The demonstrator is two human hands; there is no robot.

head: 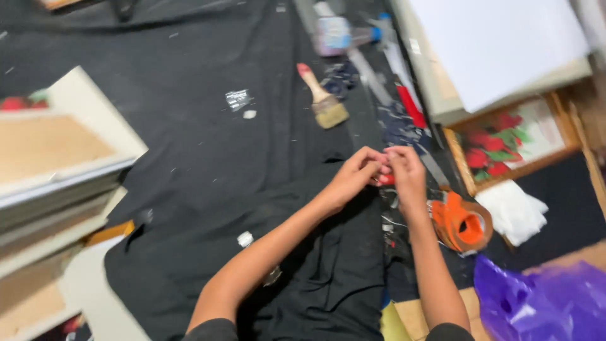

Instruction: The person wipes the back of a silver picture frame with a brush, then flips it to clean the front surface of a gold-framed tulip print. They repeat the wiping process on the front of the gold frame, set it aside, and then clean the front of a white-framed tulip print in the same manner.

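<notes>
Black cloth [208, 164] covers the tabletop where a person's two bare hands meet near the centre of the head view. The left hand [355, 173] and the right hand [406, 172] press fingertips together, each grip closed on a small red object [386, 180] pinched between them; blur hides what it is. At about 4 o'clock from the hands, just beside the right forearm, lies an orange tape dispenser with a brown tape roll [462, 224]. At 11 o'clock rests a wooden-handled paintbrush with pale bristles and a red tip [323, 98], and farther toward 12 o'clock a clear plastic bottle with a blue cap [344, 33]. At 2 o'clock sits a wood-framed picture of red flowers [511, 142] under a stack of white boards [499, 47]. A wad of white tissue [514, 211] lies at 3 o'clock, a purple plastic bag [543, 303] at 5 o'clock. Stacked cream-edged frames [60, 158] stand at 9 o'clock.
</notes>
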